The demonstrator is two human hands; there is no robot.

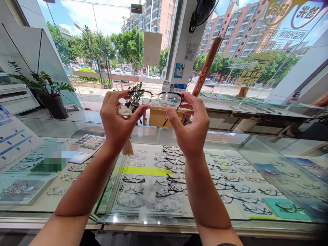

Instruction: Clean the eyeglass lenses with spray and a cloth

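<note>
A pair of eyeglasses (171,97) with dark upper rims is held up level above the glass counter, its lenses facing the window. My left hand (120,118) pinches the left end of the frame between thumb and fingers. A crumpled pale cloth (124,111) is tucked in the same hand, and a tan piece hangs below the wrist. At the other end, my right hand (192,119) grips the right rim, its thumb close to the lower edge of the lens. The temples point down and away, partly hidden by the hands.
Beneath my arms is a glass display counter (143,218) with rows of eyeglasses inside. A calculator (91,141) lies on the left, near a printed sheet (15,136). A potted plant (53,106) stands by the window. Behind the counter is another display case (246,119).
</note>
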